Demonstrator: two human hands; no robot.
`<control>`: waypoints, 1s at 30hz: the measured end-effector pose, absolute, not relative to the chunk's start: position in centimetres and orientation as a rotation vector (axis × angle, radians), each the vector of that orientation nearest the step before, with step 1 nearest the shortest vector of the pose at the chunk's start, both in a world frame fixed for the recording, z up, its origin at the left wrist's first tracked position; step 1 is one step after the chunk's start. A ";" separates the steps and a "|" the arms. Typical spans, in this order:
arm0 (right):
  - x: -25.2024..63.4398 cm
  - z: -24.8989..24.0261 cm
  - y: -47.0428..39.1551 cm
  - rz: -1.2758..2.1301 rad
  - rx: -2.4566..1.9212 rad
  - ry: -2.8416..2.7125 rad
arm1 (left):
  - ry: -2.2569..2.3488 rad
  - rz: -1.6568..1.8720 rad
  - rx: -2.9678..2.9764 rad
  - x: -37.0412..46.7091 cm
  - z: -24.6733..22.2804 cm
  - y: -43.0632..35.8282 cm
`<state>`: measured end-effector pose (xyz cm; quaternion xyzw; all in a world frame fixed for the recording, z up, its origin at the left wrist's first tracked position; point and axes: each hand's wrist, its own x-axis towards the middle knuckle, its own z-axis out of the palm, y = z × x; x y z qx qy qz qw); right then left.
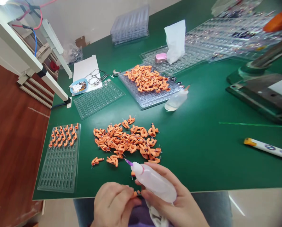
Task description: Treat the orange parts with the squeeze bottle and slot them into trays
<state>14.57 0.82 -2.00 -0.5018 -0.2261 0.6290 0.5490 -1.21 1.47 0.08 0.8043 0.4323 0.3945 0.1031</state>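
Your left hand (114,201) is pinching a small orange part (135,193) by the table's near edge, fingers partly hiding it; your right hand (172,194) is gripping a squeeze bottle (157,184), its purple tip (129,162) pointing away from you, up-left. Another orange piece (133,173) is sitting just beyond, partly covered by bottle and right hand. A loose pile (124,140) of orange parts is lying right ahead, standing between you and the loaded tray (142,102) behind it. A second bottle (175,101) is standing tilted by that tray's right corner. Off left, a slotted tray (58,170) is holding orange parts in its far rows. A white pen (270,148) is lying right, near a heavy dark stand base (256,91).
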 end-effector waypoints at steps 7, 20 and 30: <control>14.7 -1.3 0.4 1.574 -1.115 -0.411 | 1.240 1.160 2.326 -0.9 -0.2 1.4; 14.9 -2.1 -0.4 1.553 -1.100 -0.463 | 1.195 1.234 2.389 -0.5 0.8 1.9; 14.8 -2.3 -0.7 1.436 -1.143 -0.558 | 1.264 1.251 2.527 -0.2 1.4 2.0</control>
